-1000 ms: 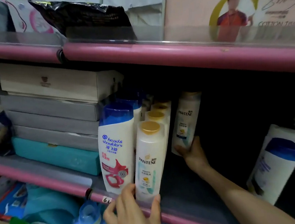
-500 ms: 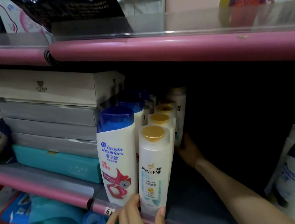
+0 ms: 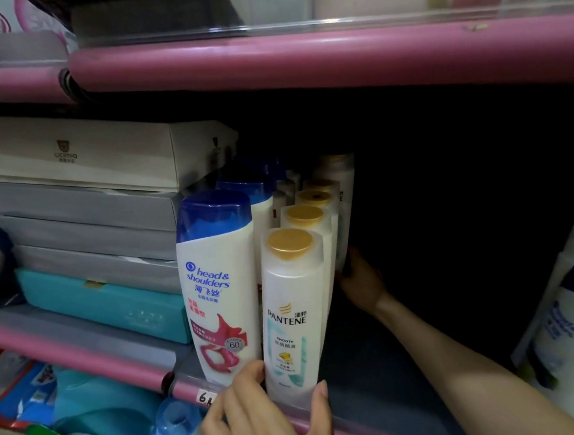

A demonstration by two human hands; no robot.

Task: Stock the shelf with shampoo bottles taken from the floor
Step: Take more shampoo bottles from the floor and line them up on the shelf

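Partly stocked: on the pink-edged shelf (image 3: 358, 359), a row of Pantene bottles (image 3: 313, 215) running back from the front Pantene bottle (image 3: 294, 306), beside Head & Shoulders bottles (image 3: 218, 284). Left hand (image 3: 267, 421) cupping that front bottle's base between thumb and fingers. Right hand (image 3: 361, 282) deep inside, touching the rearmost bottle (image 3: 340, 192); fingers hidden, grip impossible to tell; floor stock unseen.

Shop, pink-edged shelves (image 3: 301, 61), rows of shampoo bottles (image 3: 294, 306), price tag (image 3: 205, 396)

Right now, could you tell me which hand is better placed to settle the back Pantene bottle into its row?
The right hand: it already reaches deep into the shelf and touches the rear bottle. The left hand is at the shelf's front edge, holding the front Pantene bottle.
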